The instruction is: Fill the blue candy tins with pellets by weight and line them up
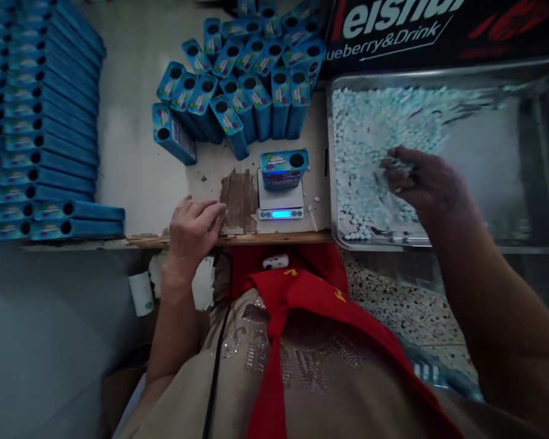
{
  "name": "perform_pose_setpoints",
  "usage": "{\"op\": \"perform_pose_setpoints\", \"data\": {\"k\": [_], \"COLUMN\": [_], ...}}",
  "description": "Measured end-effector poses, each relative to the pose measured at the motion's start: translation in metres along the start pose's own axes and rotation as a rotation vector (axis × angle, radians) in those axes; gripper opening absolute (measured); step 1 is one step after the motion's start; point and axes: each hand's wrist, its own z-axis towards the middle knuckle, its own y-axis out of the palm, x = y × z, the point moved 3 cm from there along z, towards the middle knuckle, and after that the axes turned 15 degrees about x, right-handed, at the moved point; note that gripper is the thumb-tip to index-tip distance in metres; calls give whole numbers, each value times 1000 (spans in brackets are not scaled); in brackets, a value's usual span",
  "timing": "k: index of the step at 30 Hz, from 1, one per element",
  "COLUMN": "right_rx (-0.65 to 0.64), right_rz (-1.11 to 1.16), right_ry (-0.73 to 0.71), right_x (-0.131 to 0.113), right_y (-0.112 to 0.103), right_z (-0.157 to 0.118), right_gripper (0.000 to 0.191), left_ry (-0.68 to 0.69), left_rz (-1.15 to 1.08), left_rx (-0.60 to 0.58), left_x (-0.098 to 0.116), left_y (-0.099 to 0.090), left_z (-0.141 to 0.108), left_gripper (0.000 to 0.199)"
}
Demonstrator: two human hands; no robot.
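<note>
My right hand [407, 177] is over the metal tray [336, 183], its fingers curled round some small pale candies [366, 140]. My left hand [199, 222] rests at the table's front edge, fingers bent and close together; whether anything is in them is hidden. Between the hands, a blue box [283, 167] stands upright on a small white scale [281, 201] with a lit blue display. A dark round opening shows in the box's top.
Several blue boxes [229, 113] stand in a group behind the scale. Tall stacks of blue boxes [64, 158] fill the left side. A black printed box [402, 30] stands behind the tray. Loose candies [317, 199] lie right of the scale.
</note>
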Motion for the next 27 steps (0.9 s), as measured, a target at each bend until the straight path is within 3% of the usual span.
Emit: {"op": "perform_pose_setpoints", "data": {"k": [3, 8, 13, 16, 24, 27], "right_rx": [-5, 3, -82, -158, -677, -719], "right_rz": [69, -39, -151, -151, -453, -607], "right_ry": [227, 99, 172, 54, -456, -703], "right_x": [15, 16, 10, -6, -79, -92], "right_y": [-1, -7, 4, 20, 88, 108], "right_z": [-8, -12, -19, -24, -43, -49], "right_gripper": [26, 24, 23, 21, 12, 13], "left_ry": [39, 81, -46, -125, -136, -116], "left_rz": [-2, -42, -134, -217, -397, -414], "left_rx": [-9, 29, 34, 40, 74, 88], "left_x": [-6, -11, -2, 9, 24, 19], "left_y": [-2, 1, 16, 25, 33, 29], "left_z": [-2, 12, 28, 34, 37, 34], "left_gripper": [14, 14, 19, 24, 28, 30]}}
